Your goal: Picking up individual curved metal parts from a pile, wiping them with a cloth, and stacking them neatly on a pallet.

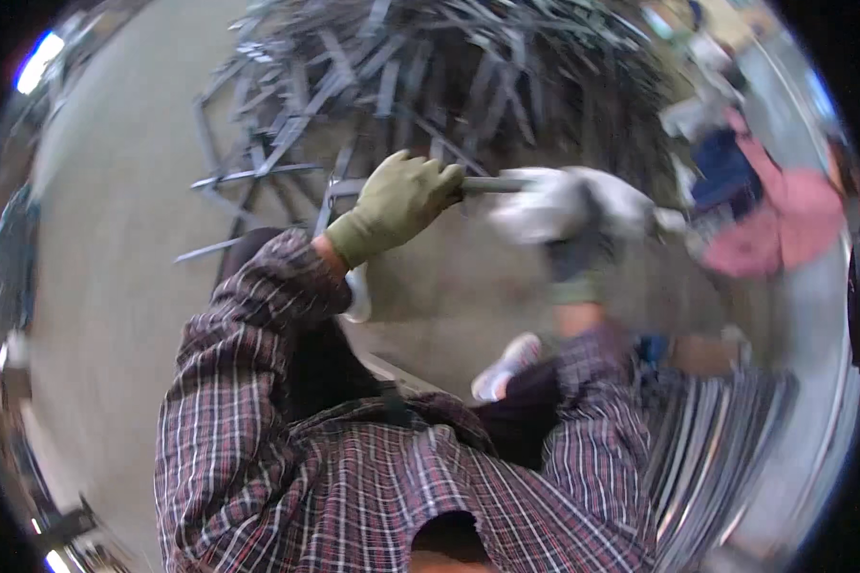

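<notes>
My left hand (397, 206), in an olive-green glove, is closed around a flat grey metal strip (492, 185). The strip lies roughly level in front of me, and one end sticks out to the left of the glove. Around its right part is a white cloth (545, 212), blurred by motion. My right hand (575, 256), gloved with a green cuff, is closed on the cloth; its fingers are mostly hidden by it.
Ahead on the floor lies a large, tangled pile of grey metal strips (392, 81). Pink cloth (784, 220) and dark blue cloth (724, 172) lie at the right. Long strips are stacked side by side (712, 444) at the lower right, near a brown box-like thing (705, 353).
</notes>
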A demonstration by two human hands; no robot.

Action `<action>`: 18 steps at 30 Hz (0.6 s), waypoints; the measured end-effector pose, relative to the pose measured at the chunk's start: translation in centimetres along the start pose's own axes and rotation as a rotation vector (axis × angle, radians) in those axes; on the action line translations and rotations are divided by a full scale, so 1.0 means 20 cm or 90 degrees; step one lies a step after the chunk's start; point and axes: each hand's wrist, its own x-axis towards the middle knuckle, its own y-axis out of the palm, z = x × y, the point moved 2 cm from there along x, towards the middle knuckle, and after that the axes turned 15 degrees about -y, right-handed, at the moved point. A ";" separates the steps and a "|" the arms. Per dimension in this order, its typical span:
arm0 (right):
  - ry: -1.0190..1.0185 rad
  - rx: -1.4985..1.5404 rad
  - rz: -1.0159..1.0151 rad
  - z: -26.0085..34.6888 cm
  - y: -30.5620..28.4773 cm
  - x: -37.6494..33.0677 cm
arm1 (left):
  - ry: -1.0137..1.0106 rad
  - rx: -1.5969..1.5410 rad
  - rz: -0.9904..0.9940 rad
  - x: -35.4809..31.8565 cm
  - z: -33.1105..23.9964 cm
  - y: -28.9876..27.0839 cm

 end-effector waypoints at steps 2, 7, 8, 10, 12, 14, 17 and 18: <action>0.283 0.564 -0.308 -0.24 0.21 -0.31 | 0.057 -0.184 0.052 0.02 -0.17 0.20; 0.211 0.814 -0.198 -0.37 -0.63 -0.37 | -0.058 -0.134 0.178 -0.09 0.07 0.01; 0.173 0.973 -0.154 -0.27 -0.73 -0.31 | -0.056 -0.149 0.165 -0.09 0.09 0.01; 0.196 0.881 -0.279 -0.10 -0.60 -0.25 | -0.046 -0.166 0.131 -0.10 0.09 0.04; 0.227 0.651 -0.453 -0.13 -0.40 -0.30 | -0.029 -0.156 0.171 -0.05 0.03 0.12; 0.374 0.630 -0.494 -0.20 -0.01 -0.40 | -0.018 -0.213 0.196 -0.02 -0.06 0.21; 0.388 0.587 -0.468 -0.26 0.02 -0.43 | -0.072 -0.327 0.296 -0.04 -0.07 0.24; 0.393 0.567 -0.456 -0.28 0.02 -0.44 | -0.108 -0.360 0.353 -0.03 -0.06 0.20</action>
